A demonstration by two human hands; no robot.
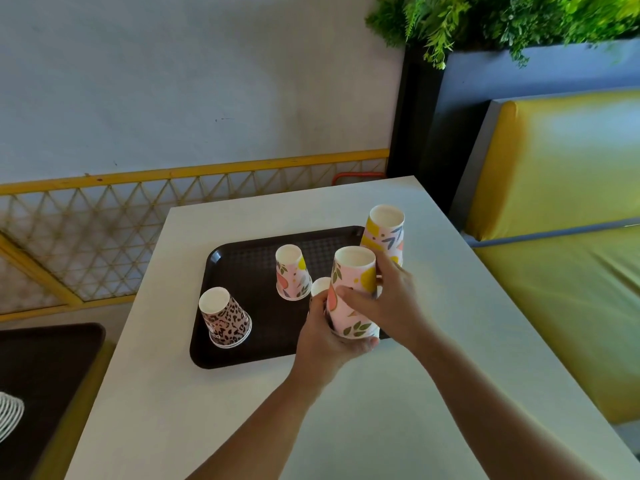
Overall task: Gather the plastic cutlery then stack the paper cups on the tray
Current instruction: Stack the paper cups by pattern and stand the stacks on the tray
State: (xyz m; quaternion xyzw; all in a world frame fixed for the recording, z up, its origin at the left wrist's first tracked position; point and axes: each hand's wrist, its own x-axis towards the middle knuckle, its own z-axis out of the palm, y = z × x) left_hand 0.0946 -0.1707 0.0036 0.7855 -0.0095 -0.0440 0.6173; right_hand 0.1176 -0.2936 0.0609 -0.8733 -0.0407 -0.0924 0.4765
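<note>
A dark brown tray (249,271) lies on the white table (363,410). Upside down on it stand a leopard-print cup (227,318) at the front left and a pink fruit-print cup (291,273) in the middle. At the tray's right edge both hands hold a pink fruit-print cup (351,292), also bottom up: my left hand (323,336) grips its lower rim, my right hand (384,299) wraps its side. The white base of another cup (320,285) peeks out behind my left hand. A yellow patterned cup (385,233) stands behind my right hand. No cutlery is visible.
A yellow-green padded bench (561,209) runs along the right of the table. A yellow lattice railing (104,230) stands behind it on the left. Another dark table (38,375) with a white ribbed object (8,415) sits at the lower left. Green plants (502,19) hang above.
</note>
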